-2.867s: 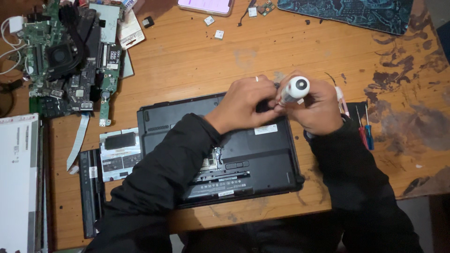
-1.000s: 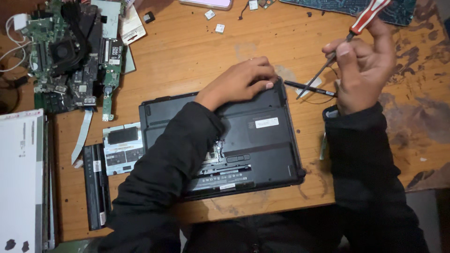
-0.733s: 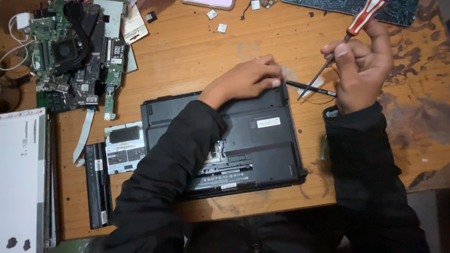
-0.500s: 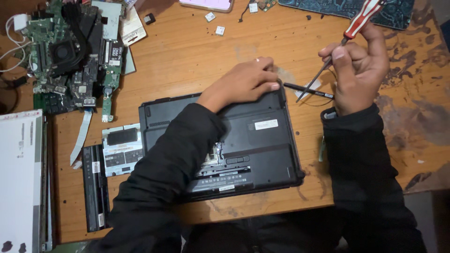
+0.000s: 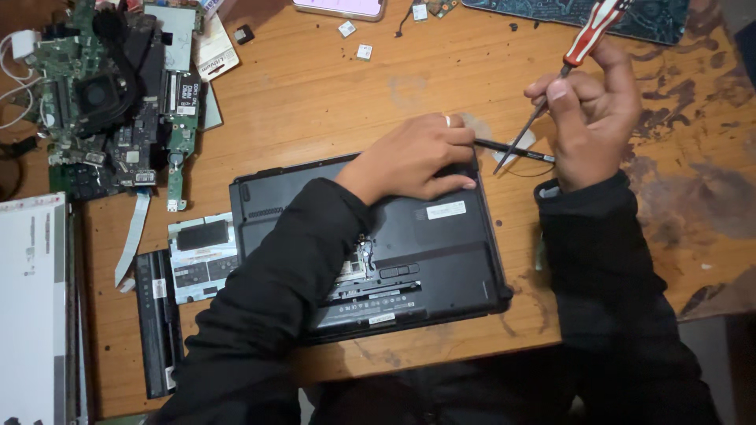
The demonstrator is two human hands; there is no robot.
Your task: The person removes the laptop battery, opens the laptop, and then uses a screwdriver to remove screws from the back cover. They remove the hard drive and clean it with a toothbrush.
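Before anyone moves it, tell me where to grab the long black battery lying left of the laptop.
Take the battery around its middle, fingers pinching across its narrow width, coming straight down from above. It lies flat on the table as a long slim bar, with a grey cover plate close on its right and a white panel on its left, so the long sides leave little room.

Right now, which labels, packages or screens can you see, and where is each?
Sticker: small white rectangle on the black laptop base, below the left hand.
Label sheet: white and black, left of the base.
Screen panel: pale grey slab, far left edge.
Phone: pinkish screen, top edge.
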